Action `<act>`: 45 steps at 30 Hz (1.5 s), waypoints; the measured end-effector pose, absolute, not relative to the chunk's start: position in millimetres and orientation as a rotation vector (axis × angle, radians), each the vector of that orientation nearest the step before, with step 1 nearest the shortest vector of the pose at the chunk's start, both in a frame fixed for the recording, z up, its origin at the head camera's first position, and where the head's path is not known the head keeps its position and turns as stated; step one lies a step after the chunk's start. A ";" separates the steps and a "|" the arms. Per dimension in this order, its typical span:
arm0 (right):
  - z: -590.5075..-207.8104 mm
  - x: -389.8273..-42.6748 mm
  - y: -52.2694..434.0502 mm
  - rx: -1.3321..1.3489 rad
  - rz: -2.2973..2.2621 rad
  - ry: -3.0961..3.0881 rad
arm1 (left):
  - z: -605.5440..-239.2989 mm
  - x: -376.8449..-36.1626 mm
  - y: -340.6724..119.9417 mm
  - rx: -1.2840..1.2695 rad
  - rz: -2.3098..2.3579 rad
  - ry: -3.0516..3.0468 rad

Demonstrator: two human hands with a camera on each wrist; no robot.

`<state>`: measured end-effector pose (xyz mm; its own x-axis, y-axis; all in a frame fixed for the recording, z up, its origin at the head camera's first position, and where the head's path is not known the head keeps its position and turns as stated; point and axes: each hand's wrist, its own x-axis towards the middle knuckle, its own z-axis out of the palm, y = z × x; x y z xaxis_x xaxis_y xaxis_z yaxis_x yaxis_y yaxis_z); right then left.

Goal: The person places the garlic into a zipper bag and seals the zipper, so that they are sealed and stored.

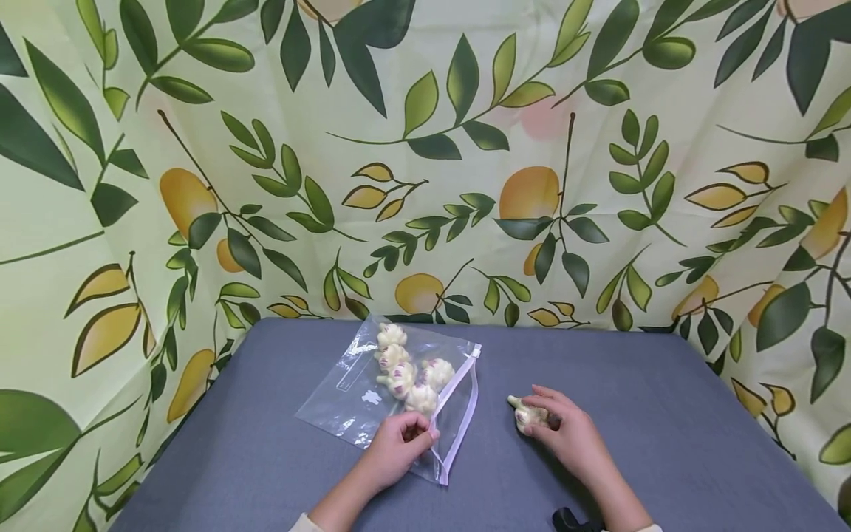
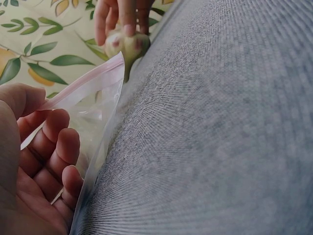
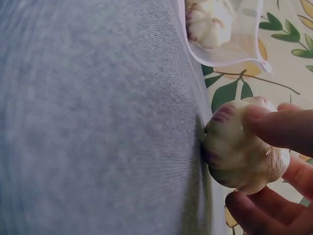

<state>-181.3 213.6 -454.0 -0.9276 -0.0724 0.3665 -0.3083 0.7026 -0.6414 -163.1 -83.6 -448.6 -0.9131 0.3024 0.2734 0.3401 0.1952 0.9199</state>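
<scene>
A clear zip bag (image 1: pixel 342 403) with a pale pink zip edge lies on the table, several garlic bulbs (image 1: pixel 400 379) inside it. At the bag's near right side my left hand (image 1: pixel 397 448) pinches the upper lip of the mouth between thumb and finger, so the mouth gapes toward the right. To the right of the bag, my right hand (image 1: pixel 566 428) holds one more garlic bulb (image 3: pixel 244 147), thumb on one side and fingers on the other. This bulb is at the tabletop, its stem pointing away to the left. In the left wrist view, the bag's lifted lip (image 2: pixel 90 81) is close up.
The table has a grey-blue cloth top (image 1: pixel 638 414). Behind and beside it hangs a curtain (image 1: pixel 465 185) printed with leaves and fruit. A black object (image 1: pixel 573 520) shows at the near edge by the right forearm.
</scene>
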 end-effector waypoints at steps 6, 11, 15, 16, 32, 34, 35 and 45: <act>-457.9 -180.3 208.2 0.346 1.036 -2.585 | -447.0 -161.8 -83.4 -0.644 -1.864 -2.401; -462.3 -181.2 203.2 0.311 1.053 -2.576 | -445.7 -161.3 -82.5 -0.647 -1.860 -2.386; -463.7 -181.7 199.8 0.302 1.040 -2.564 | -455.1 -166.0 -82.4 -0.641 -1.846 -2.386; -463.5 -181.4 199.4 0.297 1.037 -2.566 | -459.1 -168.0 -82.5 -0.638 -1.839 -2.392; -464.5 -181.1 198.3 0.326 1.136 -2.553 | -446.9 -162.3 -83.2 -0.652 -1.863 -2.390; -464.3 -181.1 194.6 0.334 1.161 -2.530 | -446.1 -162.3 -83.2 -0.658 -1.861 -2.389; -464.0 -181.2 192.1 0.336 1.171 -2.523 | -445.8 -162.3 -83.2 -0.655 -1.859 -2.394; -447.3 -191.8 144.7 0.247 1.179 -2.654 | -447.7 -162.3 -83.6 -0.648 -1.880 -2.392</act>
<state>-191.8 144.7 -447.3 -0.9601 -0.0610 0.2728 -0.2433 0.6629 -0.7080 -162.3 -83.6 -447.7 -0.9128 0.3016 0.2753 0.3388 0.1829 0.9229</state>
